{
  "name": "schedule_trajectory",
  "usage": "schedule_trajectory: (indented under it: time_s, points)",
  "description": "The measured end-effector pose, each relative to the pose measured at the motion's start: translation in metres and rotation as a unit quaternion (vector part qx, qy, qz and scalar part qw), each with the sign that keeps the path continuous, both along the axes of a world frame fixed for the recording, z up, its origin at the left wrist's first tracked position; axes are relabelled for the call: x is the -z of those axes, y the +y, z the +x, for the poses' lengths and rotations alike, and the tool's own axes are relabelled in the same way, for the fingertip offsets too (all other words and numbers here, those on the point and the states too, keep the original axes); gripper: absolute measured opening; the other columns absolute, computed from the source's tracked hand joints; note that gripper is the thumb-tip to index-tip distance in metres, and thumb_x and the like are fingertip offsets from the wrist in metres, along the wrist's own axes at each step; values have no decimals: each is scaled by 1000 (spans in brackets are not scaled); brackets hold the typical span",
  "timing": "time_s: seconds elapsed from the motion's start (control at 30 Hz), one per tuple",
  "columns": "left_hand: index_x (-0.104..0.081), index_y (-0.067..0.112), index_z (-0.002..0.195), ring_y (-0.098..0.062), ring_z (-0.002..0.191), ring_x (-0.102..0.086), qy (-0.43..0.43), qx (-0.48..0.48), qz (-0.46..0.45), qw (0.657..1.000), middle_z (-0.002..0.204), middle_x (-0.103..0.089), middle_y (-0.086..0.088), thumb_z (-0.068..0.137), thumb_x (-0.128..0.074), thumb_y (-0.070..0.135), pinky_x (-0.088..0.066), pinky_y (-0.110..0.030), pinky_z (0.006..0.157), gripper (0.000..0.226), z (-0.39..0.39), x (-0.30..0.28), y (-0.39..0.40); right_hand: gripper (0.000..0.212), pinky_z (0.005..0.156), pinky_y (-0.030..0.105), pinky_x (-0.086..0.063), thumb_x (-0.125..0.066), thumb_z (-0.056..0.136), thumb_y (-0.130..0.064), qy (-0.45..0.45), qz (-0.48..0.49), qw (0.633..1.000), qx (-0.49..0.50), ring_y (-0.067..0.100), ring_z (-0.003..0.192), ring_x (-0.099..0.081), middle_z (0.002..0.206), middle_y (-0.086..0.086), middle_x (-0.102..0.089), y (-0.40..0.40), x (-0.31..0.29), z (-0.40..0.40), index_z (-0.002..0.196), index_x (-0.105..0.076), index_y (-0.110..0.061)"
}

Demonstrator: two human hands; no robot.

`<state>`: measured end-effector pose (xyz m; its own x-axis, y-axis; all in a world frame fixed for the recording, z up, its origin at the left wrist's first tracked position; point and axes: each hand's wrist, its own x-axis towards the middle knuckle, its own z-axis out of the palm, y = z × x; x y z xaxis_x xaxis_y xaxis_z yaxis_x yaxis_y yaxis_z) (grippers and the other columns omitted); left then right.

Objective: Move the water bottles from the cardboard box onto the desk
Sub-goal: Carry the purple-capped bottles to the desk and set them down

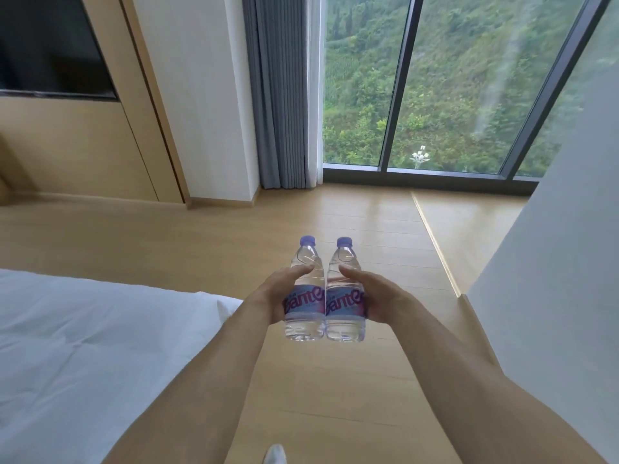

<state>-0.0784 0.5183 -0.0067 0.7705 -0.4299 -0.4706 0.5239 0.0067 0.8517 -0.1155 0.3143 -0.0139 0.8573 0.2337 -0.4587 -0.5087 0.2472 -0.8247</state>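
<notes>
wooden floor (351, 396), white bed (83, 346) on it

A white bed (83, 329) lies at the left on the wooden floor (351, 222). Grey curtains (278, 95) hang beside a tall window (435, 78); a dark television (50, 45) hangs on the left wall.

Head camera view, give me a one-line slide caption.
Left hand and right hand each hold an upright water bottle side by side above a wooden floor.
</notes>
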Motion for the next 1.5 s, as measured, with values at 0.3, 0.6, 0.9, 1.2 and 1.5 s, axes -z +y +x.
schedule_trajectory:
  time_s: [0.3,0.6,0.9,1.2,1.5]
  points:
    - [-58,9,127,-28,70,-73,7,-15,10,1000,93,-72,-17,99,-62,33,-61,-36,59,37,163,-16,39,56,87,46,-59,-67,94,-34,4,-13,1000,-8,36,104,-70,123,23,-68,41,-6,179,138,-52,-4]
    - [-56,11,132,-30,82,-70,2,-30,15,999,107,-68,-19,99,-62,35,-61,-42,74,41,285,-20,71,50,84,46,-60,-71,91,-32,7,-24,1000,3,36,99,-71,118,24,-69,76,-4,312,130,-55,-7]
    - [-59,6,128,-31,73,-73,1,-114,28,993,104,-70,-21,97,-66,28,-61,-39,56,40,403,-1,75,54,92,49,-58,-76,85,-35,25,-43,998,-38,37,102,-71,119,22,-70,83,23,455,127,-57,-8]
    - [-51,9,134,-41,93,-69,12,-203,49,978,128,-63,-30,94,-69,30,-56,-59,90,49,559,3,62,47,99,50,-54,-72,88,-44,54,-49,987,-143,34,101,-71,111,18,-74,76,33,642,116,-63,-7]
    - [-52,12,134,-44,101,-70,6,-264,43,963,127,-65,-28,91,-71,32,-53,-62,94,51,676,-2,71,59,85,44,-59,-74,86,-47,52,-50,976,-205,34,99,-73,114,20,-73,94,26,788,128,-58,-8]
